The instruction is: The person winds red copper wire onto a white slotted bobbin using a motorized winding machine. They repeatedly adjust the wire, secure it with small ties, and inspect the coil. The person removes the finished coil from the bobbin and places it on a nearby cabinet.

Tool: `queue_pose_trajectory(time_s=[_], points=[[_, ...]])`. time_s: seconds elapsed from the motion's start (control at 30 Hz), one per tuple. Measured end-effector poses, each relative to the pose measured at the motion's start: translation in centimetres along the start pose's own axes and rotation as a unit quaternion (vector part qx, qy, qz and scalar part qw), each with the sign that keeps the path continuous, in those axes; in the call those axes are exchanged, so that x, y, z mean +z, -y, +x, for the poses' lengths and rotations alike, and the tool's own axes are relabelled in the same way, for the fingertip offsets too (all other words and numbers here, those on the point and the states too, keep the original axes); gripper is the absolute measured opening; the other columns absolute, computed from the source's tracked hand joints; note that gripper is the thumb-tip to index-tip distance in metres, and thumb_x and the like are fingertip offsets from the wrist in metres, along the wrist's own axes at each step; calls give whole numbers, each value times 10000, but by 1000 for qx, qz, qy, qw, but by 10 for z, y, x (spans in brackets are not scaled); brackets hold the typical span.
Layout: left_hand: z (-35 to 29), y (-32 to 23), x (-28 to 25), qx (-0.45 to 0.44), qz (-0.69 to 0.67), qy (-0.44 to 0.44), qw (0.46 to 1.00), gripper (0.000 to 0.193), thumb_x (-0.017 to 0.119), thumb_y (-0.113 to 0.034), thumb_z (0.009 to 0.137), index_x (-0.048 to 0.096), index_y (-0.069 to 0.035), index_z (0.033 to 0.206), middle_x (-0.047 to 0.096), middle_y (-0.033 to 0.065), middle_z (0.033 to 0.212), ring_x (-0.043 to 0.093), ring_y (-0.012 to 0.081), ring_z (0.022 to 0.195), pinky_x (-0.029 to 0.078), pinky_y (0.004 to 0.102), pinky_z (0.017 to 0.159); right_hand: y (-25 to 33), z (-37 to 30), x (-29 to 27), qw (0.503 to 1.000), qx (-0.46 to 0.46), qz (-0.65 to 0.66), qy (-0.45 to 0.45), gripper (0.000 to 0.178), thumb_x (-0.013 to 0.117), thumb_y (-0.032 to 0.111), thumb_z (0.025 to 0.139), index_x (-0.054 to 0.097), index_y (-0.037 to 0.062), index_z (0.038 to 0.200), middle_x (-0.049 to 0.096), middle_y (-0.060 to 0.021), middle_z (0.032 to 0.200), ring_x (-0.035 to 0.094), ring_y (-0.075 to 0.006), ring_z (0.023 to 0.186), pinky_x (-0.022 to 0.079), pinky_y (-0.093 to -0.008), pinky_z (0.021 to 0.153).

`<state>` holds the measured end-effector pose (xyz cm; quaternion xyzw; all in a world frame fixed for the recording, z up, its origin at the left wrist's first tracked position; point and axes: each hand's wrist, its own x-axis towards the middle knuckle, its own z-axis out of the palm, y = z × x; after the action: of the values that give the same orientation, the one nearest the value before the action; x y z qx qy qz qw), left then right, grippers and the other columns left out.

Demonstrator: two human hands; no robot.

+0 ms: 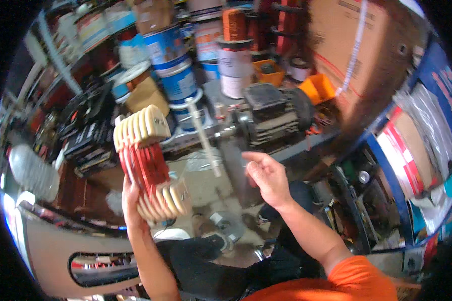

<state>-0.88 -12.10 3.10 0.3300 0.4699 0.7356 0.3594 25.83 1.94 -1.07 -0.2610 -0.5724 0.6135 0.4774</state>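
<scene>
My left hand (131, 200) is closed around the lower left side of a coil-winding former. The former has cream ribbed end blocks (143, 128), and dark red wire coils (150, 165) stretch between them. It is held up tilted, left of the middle of the view. My right hand (270, 178) hovers before an electric motor (276, 118), apart from it. Its index finger points left, the thumb lies apart from it and the other fingers curl in. I see nothing between those fingers. A white rod (202, 138) slants between the former and the motor.
Blue and white cans (180, 83) and spools of copper wire (233, 25) crowd the bench behind. Orange bins (317, 89) sit beside the motor, below a tall cardboard box (354, 55). A beige panel (50, 251) stands at lower left. Cluttered shelving (366, 200) lines the right.
</scene>
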Motion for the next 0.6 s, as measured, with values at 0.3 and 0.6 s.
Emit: queue_pose_trajectory(time_s=[0.3,0.6], points=[[-129,122,158,-131,33,185,973,771,806,-223,756,393,-1,1367,536,105,1280,532,216,1172,421,389,1021,49,-81,-101,959,149,238,47,915,627,541,883,96,195,1544,396,-133,1439,483,-312,1260,438,-523,1001],[-158,200,222,-69,256,426,865,518,597,-398,952,520,9,1264,518,150,1269,479,225,1182,375,379,1030,23,-163,-202,932,240,112,-246,477,573,262,933,443,84,1355,624,-70,1108,658,-190,922,592,-355,708]])
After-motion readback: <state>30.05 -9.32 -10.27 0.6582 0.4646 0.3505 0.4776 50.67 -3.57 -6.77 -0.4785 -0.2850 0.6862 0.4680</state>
